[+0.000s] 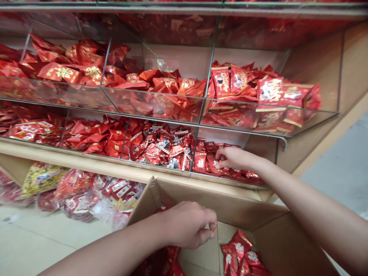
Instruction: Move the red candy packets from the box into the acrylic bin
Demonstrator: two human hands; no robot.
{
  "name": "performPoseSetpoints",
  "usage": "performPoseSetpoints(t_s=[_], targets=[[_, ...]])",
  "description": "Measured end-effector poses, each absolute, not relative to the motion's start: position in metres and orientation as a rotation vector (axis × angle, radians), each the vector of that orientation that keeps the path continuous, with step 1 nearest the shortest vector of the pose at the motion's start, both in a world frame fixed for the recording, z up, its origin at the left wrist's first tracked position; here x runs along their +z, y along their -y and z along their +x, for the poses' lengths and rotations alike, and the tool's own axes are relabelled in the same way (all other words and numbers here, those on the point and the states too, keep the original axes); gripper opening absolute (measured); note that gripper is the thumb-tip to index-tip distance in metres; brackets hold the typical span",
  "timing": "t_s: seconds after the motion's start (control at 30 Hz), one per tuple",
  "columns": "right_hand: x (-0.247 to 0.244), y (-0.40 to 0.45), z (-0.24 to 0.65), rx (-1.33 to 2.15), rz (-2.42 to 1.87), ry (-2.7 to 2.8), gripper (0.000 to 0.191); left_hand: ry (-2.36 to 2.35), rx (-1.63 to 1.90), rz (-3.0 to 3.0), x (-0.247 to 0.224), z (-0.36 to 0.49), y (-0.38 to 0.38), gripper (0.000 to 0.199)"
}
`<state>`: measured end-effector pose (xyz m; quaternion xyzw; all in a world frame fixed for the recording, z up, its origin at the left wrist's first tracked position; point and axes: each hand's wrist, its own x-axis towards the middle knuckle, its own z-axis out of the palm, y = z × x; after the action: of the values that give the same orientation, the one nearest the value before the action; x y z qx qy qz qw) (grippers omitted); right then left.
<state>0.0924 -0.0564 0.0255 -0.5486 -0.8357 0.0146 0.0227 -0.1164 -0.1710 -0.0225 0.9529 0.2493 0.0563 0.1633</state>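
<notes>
My right hand (pixel 233 157) reaches into the lower right bin, over small red packets (pixel 200 159) with HAPPY printed on them. Its fingertips are at the packets, thumb and forefinger apart, and no packet shows lifted between them. My left hand (pixel 191 224) hovers above an open cardboard box (pixel 261 207), its fingers curled inward. An orange spot shows at the fingertips; whether the hand holds anything is hidden. Inside the box, red packets (pixel 240 255) lie at the right, and more red packets (pixel 169 260) are partly covered by my left forearm.
Clear dividers (pixel 207 80) split the shelves into bins. Larger red packets (pixel 172 86) fill the upper row, and red-and-black packets (pixel 163 143) lie left of my right hand. A clear lip (pixel 244 115) overhangs the lower bin. Bagged goods (pixel 76 188) sit under the shelf.
</notes>
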Motion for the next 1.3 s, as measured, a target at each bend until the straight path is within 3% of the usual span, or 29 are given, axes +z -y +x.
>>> performPoseSetpoints(t_s=[0.33,0.53,0.8,1.3], targets=[[0.028,0.053,0.086,-0.165,-1.688,2.511,0.019,-0.755,0.13,2.708,-0.025,-0.117,0.17,0.01],[0.031,0.036,0.087,-0.32,-1.614,2.455,0.028,-0.75,0.119,2.696,-0.024,-0.117,0.17,0.009],[0.018,0.022,0.083,-0.328,-1.669,2.521,0.026,-0.776,0.098,2.702,-0.023,-0.117,0.171,0.01],[0.036,0.022,0.078,-0.235,-1.854,2.401,0.021,-0.744,0.127,2.722,-0.028,-0.12,0.169,0.009]])
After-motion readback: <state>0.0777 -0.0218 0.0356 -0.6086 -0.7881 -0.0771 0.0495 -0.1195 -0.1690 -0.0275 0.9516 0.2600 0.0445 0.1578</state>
